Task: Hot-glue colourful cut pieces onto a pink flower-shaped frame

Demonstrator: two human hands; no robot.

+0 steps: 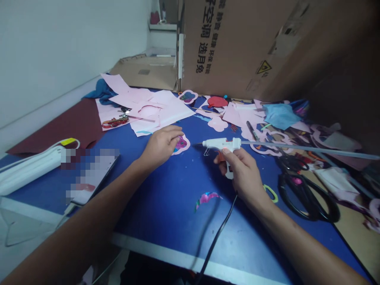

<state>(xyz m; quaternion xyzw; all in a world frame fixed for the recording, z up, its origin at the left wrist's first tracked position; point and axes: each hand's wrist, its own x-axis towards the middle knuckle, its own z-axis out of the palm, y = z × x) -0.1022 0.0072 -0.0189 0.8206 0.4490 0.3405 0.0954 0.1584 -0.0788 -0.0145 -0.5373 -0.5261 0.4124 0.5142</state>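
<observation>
In my right hand (245, 168) is a white hot glue gun (218, 144), its nozzle pointing left and fingers wrapped round its handle. A long clear glue stick (303, 149) sticks out from its back. My left hand (162, 147) has its fingers curled over the left part of a small flower-shaped cutout (184, 143) with a pink rim and a purple and blue patterned middle. The nozzle is a short way right of this cutout, apart from it. A curved shiny scrap (206, 198) lies nearer me, and a black cord (218, 241) hangs down from the gun.
Black-handled scissors (308, 194) and a yellow-green ring (270, 193) lie on the right. Pink sheets (166, 107) and scraps cover the back. At left are a phone (96, 178) and a white power strip (32, 170). A large cardboard box (231, 47) stands behind.
</observation>
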